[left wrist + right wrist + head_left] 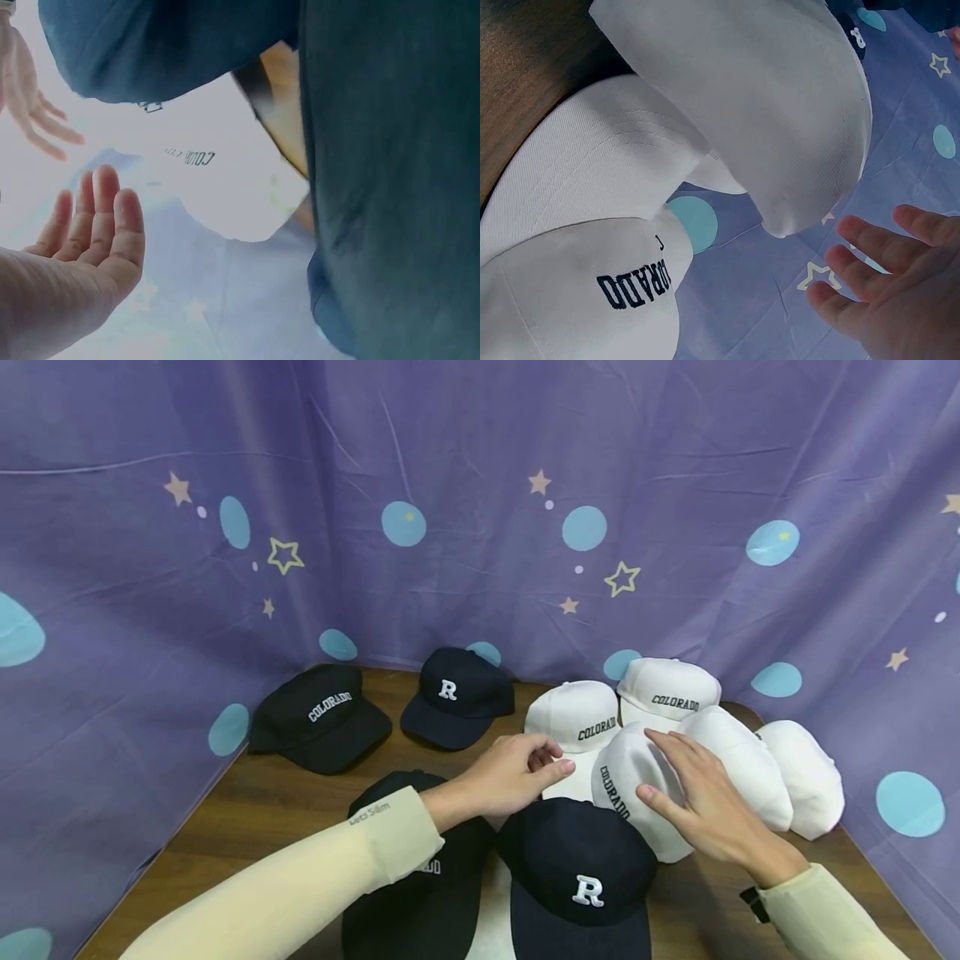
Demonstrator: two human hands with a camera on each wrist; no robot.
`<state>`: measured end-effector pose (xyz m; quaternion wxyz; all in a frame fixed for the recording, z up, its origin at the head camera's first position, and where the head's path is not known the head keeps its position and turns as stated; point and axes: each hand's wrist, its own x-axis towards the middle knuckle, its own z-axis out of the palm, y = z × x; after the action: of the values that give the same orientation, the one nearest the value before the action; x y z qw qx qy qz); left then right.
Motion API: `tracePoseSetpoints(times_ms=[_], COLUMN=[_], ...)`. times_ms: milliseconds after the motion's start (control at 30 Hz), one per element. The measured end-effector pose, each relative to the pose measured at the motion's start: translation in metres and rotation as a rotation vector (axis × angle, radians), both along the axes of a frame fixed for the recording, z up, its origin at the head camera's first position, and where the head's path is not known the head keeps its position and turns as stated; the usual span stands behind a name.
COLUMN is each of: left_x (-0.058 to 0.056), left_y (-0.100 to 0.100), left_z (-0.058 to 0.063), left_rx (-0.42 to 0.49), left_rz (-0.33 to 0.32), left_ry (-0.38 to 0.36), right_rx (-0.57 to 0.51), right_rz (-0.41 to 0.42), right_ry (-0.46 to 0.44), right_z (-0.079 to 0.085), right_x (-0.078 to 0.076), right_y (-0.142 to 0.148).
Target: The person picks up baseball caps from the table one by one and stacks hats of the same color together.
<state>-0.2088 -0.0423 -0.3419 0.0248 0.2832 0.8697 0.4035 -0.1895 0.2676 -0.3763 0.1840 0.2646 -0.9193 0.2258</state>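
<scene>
My left hand (517, 774), its fingers loosely bent and holding nothing, hovers above the caps in the middle. In the left wrist view its fingers (105, 214) are apart from any cap. Over the front white cap (626, 777) lettered COLORADO is my right hand (701, 797), fingers spread and nothing gripped. Just below the hands sits a navy cap (581, 860) with a white R, brim toward me. A black cap (420, 902) lies beside it, partly hidden by my left forearm. A white surface shows between these two.
Several more white COLORADO caps (671, 685) cluster at the right, overlapping. At the back left rest a black COLORADO cap (318, 718) and another navy R cap (457, 693). A purple curtain (480, 510) hangs around the wooden table (225, 835).
</scene>
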Motion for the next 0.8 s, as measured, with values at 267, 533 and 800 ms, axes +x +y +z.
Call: tracePoseSetpoints(times_ms=[267,533,800], left_x=[0.001,0.004,0.005], left_y=[-0.011,-0.026,-0.042], left_z=[0.011,0.009,0.003], left_rx=[-0.057,-0.077,-0.125], left_rz=[0.057,0.073,0.106], left_ry=[0.077,0.143,0.166], right_rx=[0.005,0.010,0.012], right_rz=[-0.010,-0.033,-0.055], right_ry=[0.015,0.015,0.012], right_z=[0.001,0.003,0.004], right_x=[0.000,-0.001,-0.002], right_y=[0.003,0.004,0.006])
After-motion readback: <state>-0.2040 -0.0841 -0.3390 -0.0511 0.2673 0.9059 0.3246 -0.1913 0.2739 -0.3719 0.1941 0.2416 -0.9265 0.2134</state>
